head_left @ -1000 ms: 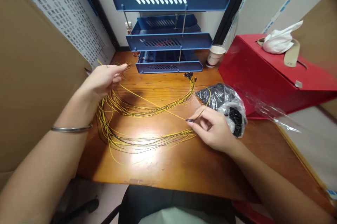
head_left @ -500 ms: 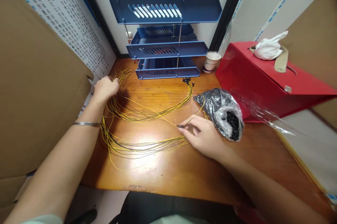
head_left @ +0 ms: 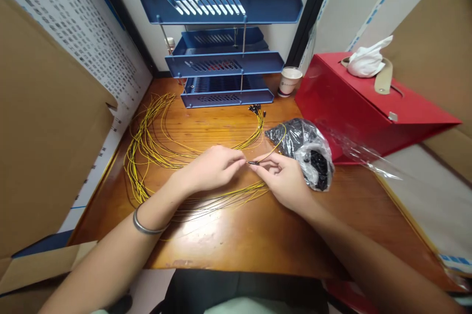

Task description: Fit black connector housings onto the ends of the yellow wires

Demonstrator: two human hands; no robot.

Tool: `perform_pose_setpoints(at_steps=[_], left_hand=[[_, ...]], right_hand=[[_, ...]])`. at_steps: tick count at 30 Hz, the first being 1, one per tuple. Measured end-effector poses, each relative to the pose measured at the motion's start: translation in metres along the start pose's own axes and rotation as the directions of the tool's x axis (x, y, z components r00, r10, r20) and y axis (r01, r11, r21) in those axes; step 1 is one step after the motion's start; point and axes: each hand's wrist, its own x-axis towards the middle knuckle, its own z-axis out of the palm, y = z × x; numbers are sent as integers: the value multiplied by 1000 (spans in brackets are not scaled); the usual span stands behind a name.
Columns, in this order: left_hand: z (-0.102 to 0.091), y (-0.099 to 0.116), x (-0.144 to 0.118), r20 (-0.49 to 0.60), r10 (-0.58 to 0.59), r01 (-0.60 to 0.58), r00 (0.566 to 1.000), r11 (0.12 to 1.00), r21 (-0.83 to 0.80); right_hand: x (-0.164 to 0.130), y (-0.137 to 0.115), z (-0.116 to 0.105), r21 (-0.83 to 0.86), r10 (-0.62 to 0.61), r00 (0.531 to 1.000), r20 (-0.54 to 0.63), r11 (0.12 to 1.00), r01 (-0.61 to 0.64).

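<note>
My right hand (head_left: 283, 179) pinches a small black connector (head_left: 253, 162) between thumb and fingertips, and a yellow wire loops up behind it. My left hand (head_left: 212, 169) has thumb and forefinger pressed together just left of the connector's tip; whatever they pinch is too small to make out. Under and behind both hands lies a loose bundle of yellow and black wires (head_left: 138, 157), curving across the table. Several wire ends with black connectors (head_left: 257, 109) gather at the bundle's far right end. Close to my right hand rests a clear plastic bag (head_left: 291, 134) of small black parts.
A blue tiered desk tray (head_left: 224, 63) stands at the back of the wooden table (head_left: 236, 245), with a paper cup (head_left: 289, 82) beside it. To the right is a red box (head_left: 354, 107) with a tissue on top. Cardboard (head_left: 44, 122) borders the left side.
My left hand has let go of the wire bundle at the far left and come right to the connector. My right hand stays on the connector. The view has shifted slightly.
</note>
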Motion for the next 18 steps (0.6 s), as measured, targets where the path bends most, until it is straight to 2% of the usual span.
perform_pose_setpoints(at_steps=[6, 11, 15, 18], left_hand=[[18, -16, -4, -123, 115, -123, 986, 991, -57], [13, -21, -12, -163, 215, -202, 963, 975, 93], [-1, -29, -21, -144, 200, -149, 969, 941, 302], [-5, -30, -25, -150, 160, -101, 976, 934, 343]], right_hand=[[-1, -11, 3, 155, 106, 992, 63, 981, -114], [0, -15, 0, 198, 128, 991, 41, 971, -133], [5, -15, -7, 225, 158, 987, -29, 963, -148], [6, -14, -8, 212, 151, 988, -20, 967, -143]])
